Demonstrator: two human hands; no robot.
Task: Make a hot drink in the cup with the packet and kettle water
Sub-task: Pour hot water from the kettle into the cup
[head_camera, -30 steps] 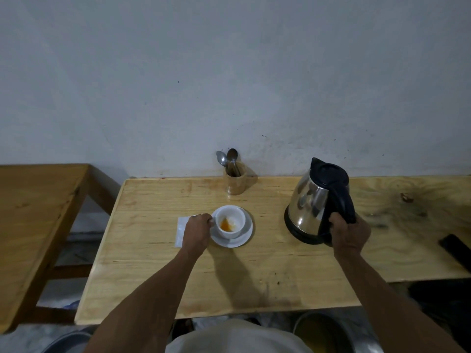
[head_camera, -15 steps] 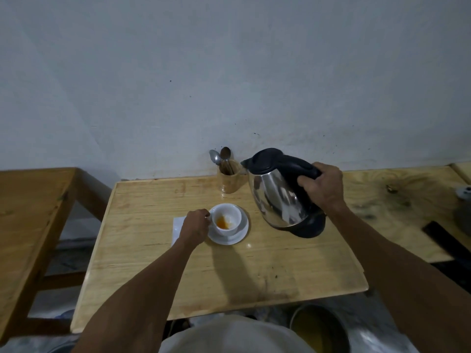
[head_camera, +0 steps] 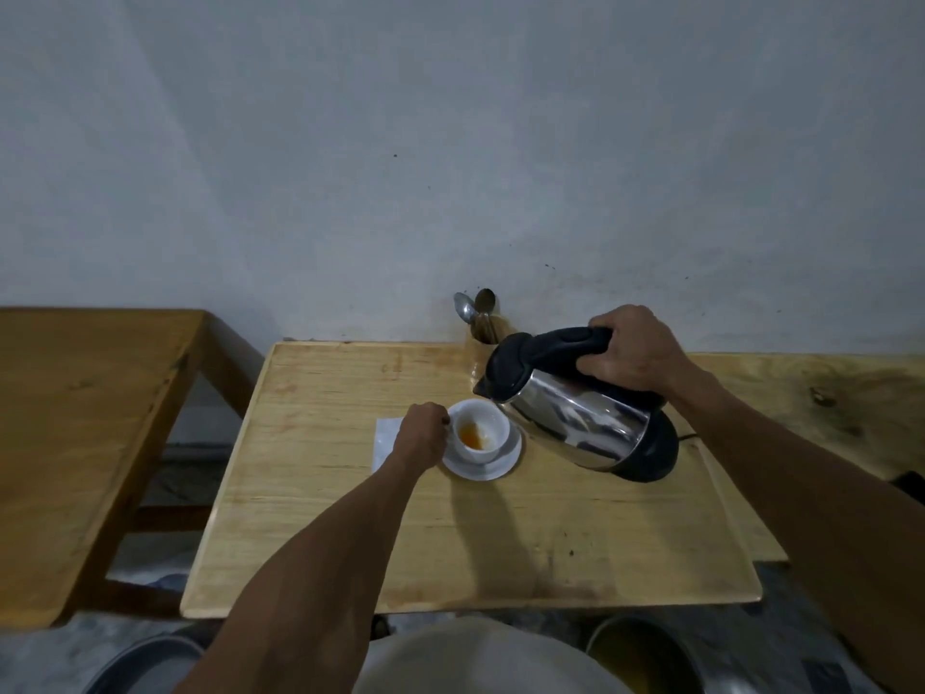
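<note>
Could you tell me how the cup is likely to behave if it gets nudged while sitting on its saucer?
The cup looks glazed, so it may slide on the saucer. Nearly empty, it is probably light and easily shifted. The left hand at its side likely steadies it.

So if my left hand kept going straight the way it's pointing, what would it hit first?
The white cup on its saucer: your left hand is already at its near side, apparently touching the handle, though contact is hard to confirm.
</note>
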